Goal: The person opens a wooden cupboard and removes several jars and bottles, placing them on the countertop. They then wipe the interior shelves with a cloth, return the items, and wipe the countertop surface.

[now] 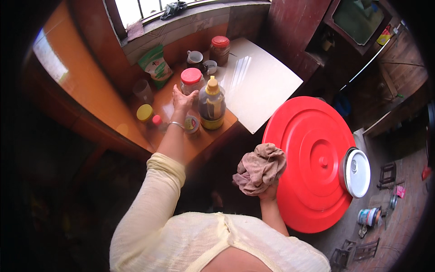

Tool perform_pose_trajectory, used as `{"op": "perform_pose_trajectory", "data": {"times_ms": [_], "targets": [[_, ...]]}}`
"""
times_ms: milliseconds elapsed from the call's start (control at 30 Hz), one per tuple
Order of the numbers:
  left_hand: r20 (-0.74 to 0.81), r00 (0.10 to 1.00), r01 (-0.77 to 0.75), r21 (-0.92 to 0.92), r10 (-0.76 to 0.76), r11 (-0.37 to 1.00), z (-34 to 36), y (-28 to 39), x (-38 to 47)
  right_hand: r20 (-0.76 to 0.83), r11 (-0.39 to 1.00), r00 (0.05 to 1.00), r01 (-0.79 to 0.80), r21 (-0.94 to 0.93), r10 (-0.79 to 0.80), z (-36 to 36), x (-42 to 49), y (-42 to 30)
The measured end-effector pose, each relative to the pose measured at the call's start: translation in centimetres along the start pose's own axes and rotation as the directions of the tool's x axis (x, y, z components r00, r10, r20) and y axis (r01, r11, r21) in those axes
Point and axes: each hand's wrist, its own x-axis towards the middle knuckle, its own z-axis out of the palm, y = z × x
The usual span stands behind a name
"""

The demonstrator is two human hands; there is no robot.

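Observation:
My left hand (183, 99) is stretched out with thumb and fingers apart, at the near side of a clear jar with a red lid (191, 77). Whether it touches the jar is hard to tell. Just right of it stands a large plastic bottle with a yellow cap (212, 107), holding dark liquid. A small lidded jar (192, 124) sits below the wrist. Left of my forearm are a yellow-lidded jar (144, 113) and a small red-capped bottle (158, 121). My right hand (270, 192) holds a crumpled brown cloth (261, 169), which hides most of its fingers.
Behind stand a green-and-white bag (156, 66), a clear cup (142, 90), mugs (195, 57) and another red-lidded jar (220, 51). A white board (256, 85) covers part of the orange tabletop (219, 132). A big round red lid (316, 132) carries a white-lidded pot (359, 174) at right.

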Motion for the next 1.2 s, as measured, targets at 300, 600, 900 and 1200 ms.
{"op": "perform_pose_trajectory", "data": {"times_ms": [300, 600, 900, 1200], "targets": [[-0.144, 0.973, -0.202, -0.162, 0.180, 0.966, 3.6, -0.6, 2.7, 0.015, 1.000, 1.000, -0.004, -0.024, 0.004, -0.7, 2.4, -2.1], [-0.235, 0.963, -0.178, -0.193, 0.130, 0.965, 4.2, -0.7, 3.1, 0.126, 1.000, 0.992, -0.023, 0.002, 0.022, -0.4, 3.6, -3.0], [-0.198, 0.979, 0.036, -0.019, -0.040, 0.999, 3.3, 2.4, 3.2, -0.019, 0.994, 0.998, -0.065, 0.089, 0.067, -2.2, 3.8, -2.7], [-0.475, 0.877, -0.103, -0.324, -0.068, 0.940, 5.0, -0.8, 6.3, 0.081, 0.991, 0.991, -0.112, 0.078, 0.105, -2.8, 3.0, -3.2]]}}
